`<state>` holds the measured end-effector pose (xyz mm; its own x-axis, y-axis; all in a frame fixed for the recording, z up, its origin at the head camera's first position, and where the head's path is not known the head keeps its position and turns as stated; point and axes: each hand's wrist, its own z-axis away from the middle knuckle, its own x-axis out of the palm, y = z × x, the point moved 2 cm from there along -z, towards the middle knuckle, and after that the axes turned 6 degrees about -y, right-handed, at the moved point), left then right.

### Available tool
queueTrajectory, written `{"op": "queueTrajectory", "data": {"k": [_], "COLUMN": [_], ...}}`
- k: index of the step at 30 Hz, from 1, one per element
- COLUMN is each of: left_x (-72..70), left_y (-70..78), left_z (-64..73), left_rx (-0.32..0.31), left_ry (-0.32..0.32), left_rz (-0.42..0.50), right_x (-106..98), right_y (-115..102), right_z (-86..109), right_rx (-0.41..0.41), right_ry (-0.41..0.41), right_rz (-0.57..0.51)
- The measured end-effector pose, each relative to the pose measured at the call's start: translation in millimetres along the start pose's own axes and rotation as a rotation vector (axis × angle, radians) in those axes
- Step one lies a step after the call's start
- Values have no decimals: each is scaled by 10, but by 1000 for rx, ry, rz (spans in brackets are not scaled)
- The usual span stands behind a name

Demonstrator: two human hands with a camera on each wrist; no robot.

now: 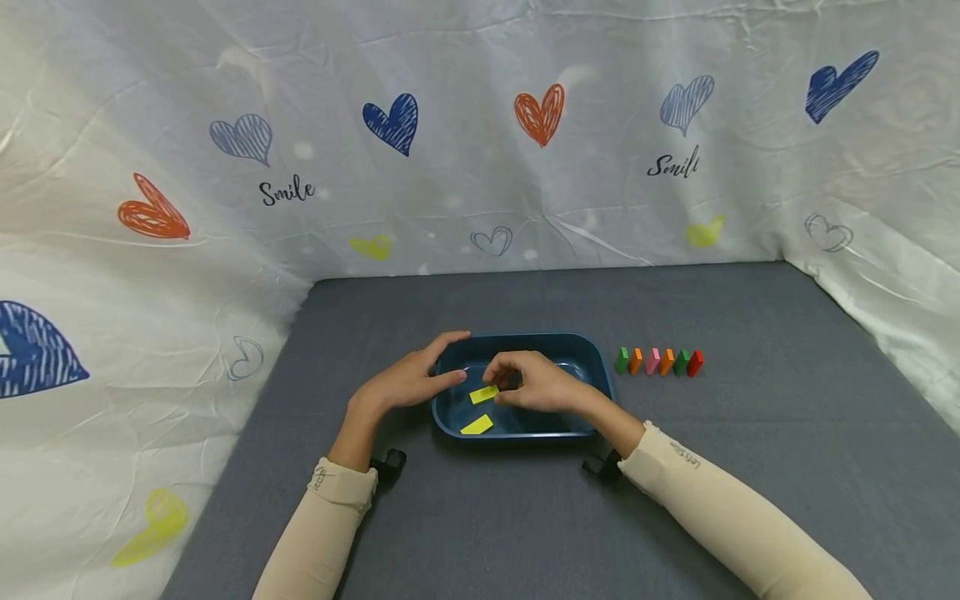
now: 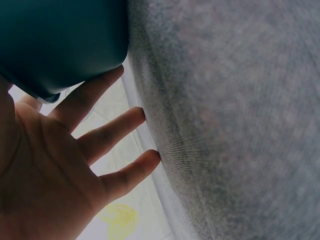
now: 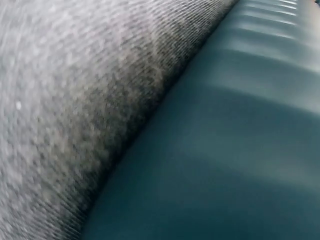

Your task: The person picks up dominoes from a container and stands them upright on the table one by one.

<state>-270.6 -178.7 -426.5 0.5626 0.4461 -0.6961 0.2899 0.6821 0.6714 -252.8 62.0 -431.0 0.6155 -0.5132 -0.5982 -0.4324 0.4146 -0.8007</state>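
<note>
A dark teal tray [image 1: 525,435] sits on the grey cloth. My left hand [image 1: 408,379] is at its left end, thumb reaching over the rim and fingers spread. In the left wrist view the left hand's fingers [image 2: 112,132] are extended, one against the tray's outer wall [image 2: 75,40]. Inside the tray, my right hand [image 1: 543,383] bends its index finger and thumb around the right end of a yellow domino block [image 1: 482,395]. A second yellow domino block [image 1: 477,425] lies on the tray floor nearer the front. The right wrist view shows only cloth and the tray wall [image 3: 215,165].
Right of the tray, several domino blocks [image 1: 653,361] in green, orange, pink and red stand upright in a spaced row. Grey cloth [image 1: 487,517] covers the table. A white curtain [image 1: 465,183] printed with hearts hangs behind and along the sides.
</note>
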Motion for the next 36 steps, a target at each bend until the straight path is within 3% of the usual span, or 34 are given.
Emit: {"op": "queueTrajectory", "data": {"k": [6,16,21,36], "left_x": [8,5,8,13], "left_y": [6,6,-3,3], "left_z": [0,-3,2,13], "left_rx": [13,9,3,0], "left_ry": [-5,-10,-7,-3], "left_rz": [9,21,14,15], "right_x": [30,39,79,82], "right_y": [-5,21,-28,-99], "right_z": [-41,-39,-59,41], "right_rx": [-51,-43,-27,-11], "right_ry": [-70,-149,-189,-386], "right_rz": [89,-11,11,-59]}}
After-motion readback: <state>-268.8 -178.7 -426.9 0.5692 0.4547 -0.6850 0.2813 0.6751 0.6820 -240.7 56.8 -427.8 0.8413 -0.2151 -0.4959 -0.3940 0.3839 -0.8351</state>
